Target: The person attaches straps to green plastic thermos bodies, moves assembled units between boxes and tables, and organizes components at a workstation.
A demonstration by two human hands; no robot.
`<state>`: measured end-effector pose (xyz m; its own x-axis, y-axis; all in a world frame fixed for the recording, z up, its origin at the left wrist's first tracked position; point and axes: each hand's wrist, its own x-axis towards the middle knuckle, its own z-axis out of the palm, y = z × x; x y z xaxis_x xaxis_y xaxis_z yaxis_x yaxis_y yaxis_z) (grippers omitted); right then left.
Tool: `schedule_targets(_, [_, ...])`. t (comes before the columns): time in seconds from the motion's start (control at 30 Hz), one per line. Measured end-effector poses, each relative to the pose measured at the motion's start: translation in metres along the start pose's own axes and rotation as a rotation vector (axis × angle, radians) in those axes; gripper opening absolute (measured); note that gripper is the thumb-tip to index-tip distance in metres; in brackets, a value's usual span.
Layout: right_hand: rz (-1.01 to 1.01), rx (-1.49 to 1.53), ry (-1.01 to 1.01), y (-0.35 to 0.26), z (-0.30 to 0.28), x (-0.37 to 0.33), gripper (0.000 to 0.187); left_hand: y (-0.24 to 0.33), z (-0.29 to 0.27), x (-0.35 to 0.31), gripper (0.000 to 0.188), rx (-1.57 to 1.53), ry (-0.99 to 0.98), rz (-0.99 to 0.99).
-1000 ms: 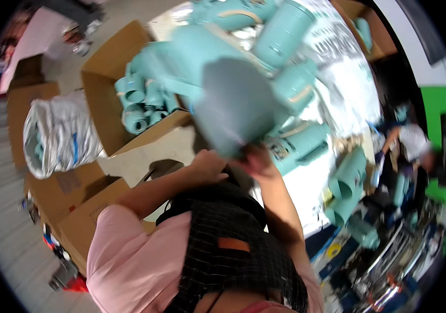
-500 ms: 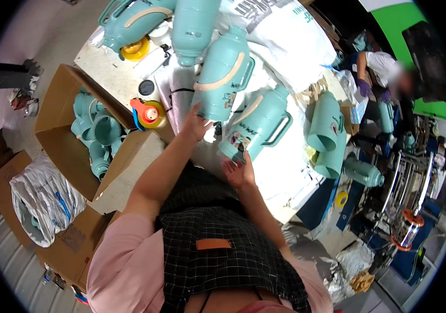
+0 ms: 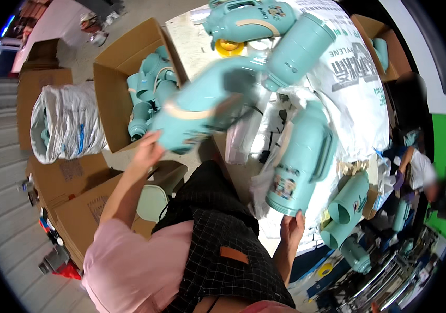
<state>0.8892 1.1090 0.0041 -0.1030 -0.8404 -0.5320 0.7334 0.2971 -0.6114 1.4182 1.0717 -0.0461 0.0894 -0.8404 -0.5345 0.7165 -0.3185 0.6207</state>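
My left hand [image 3: 148,151] grips the base of a pale teal thermos flask [image 3: 194,99] with a beige strap handle. This flask is blurred by motion and slants up and right, off the table's left edge near the open carton. My right hand [image 3: 291,230] has its fingers at the base of a second teal thermos flask [image 3: 298,161], which has a side handle and a cartoon print. That flask points away from me over the white-covered table. The palm side of my left hand is hidden behind its flask.
An open carton [image 3: 109,83] with teal flask parts stands left of the table. Two more flasks, one lying [image 3: 262,23] and one beside it [image 3: 301,49], are at the far side. A white sack [image 3: 358,78] and teal shells [image 3: 345,206] are on the right. A person [image 3: 418,167] works beyond.
My left hand has swung its flask leftward, off the table toward the carton. My right hand now touches the second flask's base. The view has turned left.
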Motion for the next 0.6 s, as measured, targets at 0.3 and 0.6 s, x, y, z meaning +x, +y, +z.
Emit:
schedule_targets(0.3, [0.698,-0.204,-0.821,0.052,0.255,0.082,0.042,0.051,-0.179,0.024,0.044,0.009,0.801,0.342])
schedule_targets(0.6, [0.341,-0.425,-0.041,0.005,0.089,0.082,0.033,-0.020,0.264,0.216,0.048,1.093,0.100,0.716])
